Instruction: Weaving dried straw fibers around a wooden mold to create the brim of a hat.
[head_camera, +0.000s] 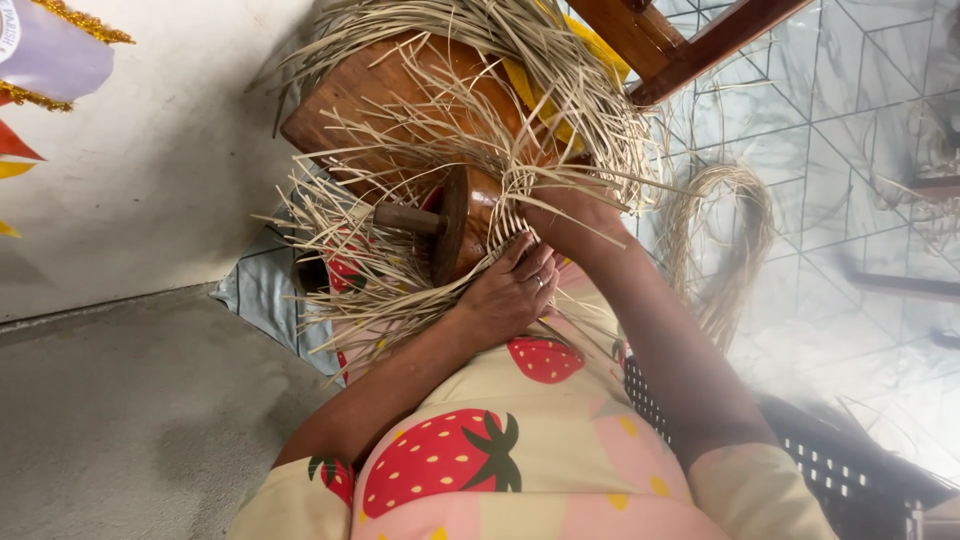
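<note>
**Both hands on straw weaving over a wooden block**

Signs and labels: a paper pennant (50, 55) sits in the upper left corner of the frame, pale lilac with a gold tinsel fringe; a small round printed patch shows on it, too small to make out. Below it, red and yellow flag tips run along the left edge against the pale wall.

Work piece: a mass of pale straw strips (470, 130) fans out over a brown wooden block (380, 100) in the upper centre. A round wooden disc with a short handle (440, 222) lies against the weave at frame centre.

Grip: the left hand (510, 290) is just below and right of the disc, fingers bent and pressed onto the woven strips, pinching them narrowly. The right hand (575, 215) is directly above it, closed around a bundle of strips at the weave's edge; its fingertips are hidden by the straw. The two hands are nearly touching.

Surroundings: a loose loop of straw (725, 225) lies right of centre on the tiled floor. A dark perforated crate (850, 470) is at lower right. A strawberry-print garment (500, 440) fills the lower centre.
</note>
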